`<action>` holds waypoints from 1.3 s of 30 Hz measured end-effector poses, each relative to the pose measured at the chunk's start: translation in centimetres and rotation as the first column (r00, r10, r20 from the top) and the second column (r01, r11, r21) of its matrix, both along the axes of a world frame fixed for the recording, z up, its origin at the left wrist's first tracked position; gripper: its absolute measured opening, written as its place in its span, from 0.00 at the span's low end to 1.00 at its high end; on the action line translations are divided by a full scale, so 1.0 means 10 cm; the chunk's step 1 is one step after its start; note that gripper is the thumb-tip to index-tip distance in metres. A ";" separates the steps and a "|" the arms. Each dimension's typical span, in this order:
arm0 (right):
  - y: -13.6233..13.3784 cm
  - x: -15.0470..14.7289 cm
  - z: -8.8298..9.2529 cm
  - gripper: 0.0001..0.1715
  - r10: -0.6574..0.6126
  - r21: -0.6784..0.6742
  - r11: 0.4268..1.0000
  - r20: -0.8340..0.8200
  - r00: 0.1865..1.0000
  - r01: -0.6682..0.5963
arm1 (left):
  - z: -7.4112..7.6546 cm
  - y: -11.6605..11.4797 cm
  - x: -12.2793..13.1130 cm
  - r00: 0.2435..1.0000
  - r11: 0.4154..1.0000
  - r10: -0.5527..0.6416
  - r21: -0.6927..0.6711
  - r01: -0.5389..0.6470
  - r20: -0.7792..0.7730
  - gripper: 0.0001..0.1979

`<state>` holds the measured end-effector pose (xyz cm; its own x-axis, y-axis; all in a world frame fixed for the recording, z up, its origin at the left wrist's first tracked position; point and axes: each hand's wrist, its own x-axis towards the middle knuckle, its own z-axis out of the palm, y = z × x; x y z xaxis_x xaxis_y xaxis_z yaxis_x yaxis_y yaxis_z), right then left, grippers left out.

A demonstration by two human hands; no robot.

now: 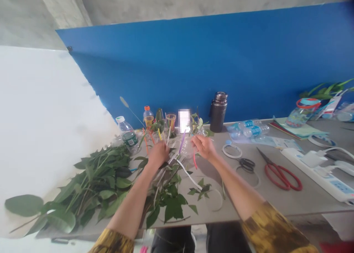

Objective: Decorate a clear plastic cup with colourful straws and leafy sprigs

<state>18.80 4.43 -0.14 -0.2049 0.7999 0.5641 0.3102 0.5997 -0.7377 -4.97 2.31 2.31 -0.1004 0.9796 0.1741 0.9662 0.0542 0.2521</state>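
While both bare hands work left of the dark flask (218, 114), the step in hand looks to be handling thin coloured straws. Left hand (159, 154), farther from flask: fingers curled inward, a white straw (169, 135) rising at their tips; cannot tell whether it is gripped. Right hand (204, 146), just in front and left of flask: fingers bent toward thumb, a red straw (195, 160) hanging below; closure and hold cannot be told. Purple straw (181, 142) slants left of flask, smooth and slender. My judgement: next move calls for a light fingertip pinch, as such tubes would likely crease.

Materials. Flask: dark cylinder, shiny cap. Well left of it, heaped leafy cuttings (117, 183), broad, glossy, limp-stemmed. Nearer than the heap to flask, green-labelled bottle (128, 135), clear plastic, tilted. Right and forward of flask: red-handled scissors (282, 176), looped grips, pointed blades; white ring (231, 151), flat, narrow-banded.
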 end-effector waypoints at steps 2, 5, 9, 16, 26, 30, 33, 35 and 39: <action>-0.01 -0.01 0.01 0.27 0.014 -0.058 0.998 -0.067 0.998 -0.018 | 0.06 0.01 -0.08 0.979 0.991 -0.061 0.128 0.036 0.193 0.09; -0.03 -0.04 0.05 0.28 0.034 -0.111 0.993 -0.140 0.990 -0.050 | 0.11 0.00 -0.18 0.824 0.975 -0.191 0.197 0.100 0.533 0.10; -0.05 -0.06 0.10 0.31 0.034 -0.146 0.987 -0.210 0.977 -0.066 | 0.19 -0.07 -0.24 0.568 0.986 -0.168 0.128 0.111 0.806 0.17; -0.12 -0.09 0.21 0.34 0.030 -0.163 0.982 -0.346 0.938 -0.092 | 0.29 -0.17 -0.16 0.330 0.939 -0.341 0.304 0.159 0.880 0.16; -0.09 -0.04 0.52 0.31 0.021 -0.205 0.973 -0.367 0.930 -0.103 | 0.51 -0.05 0.28 0.141 0.889 -0.458 0.449 0.089 0.878 0.12; -0.03 -0.03 0.76 0.18 0.004 -0.233 0.970 -0.264 0.965 -0.068 | 0.59 -0.11 0.38 0.291 0.848 -0.509 0.529 0.010 0.810 0.10; 0.00 -0.09 0.89 0.17 -0.005 -0.216 0.975 -0.210 0.978 -0.042 | 0.57 -0.19 0.42 0.432 0.808 -0.518 0.588 -0.036 0.738 0.08; 0.02 -0.15 0.93 0.15 0.041 -0.202 0.976 -0.177 0.983 -0.077 | 0.50 -0.22 0.45 0.499 0.783 -0.526 0.622 -0.032 0.688 0.06; 0.07 -0.29 0.88 0.11 0.188 -0.203 0.956 -0.132 0.973 -0.212 | 0.32 -0.21 0.48 0.655 0.715 -0.532 0.699 0.009 0.536 0.04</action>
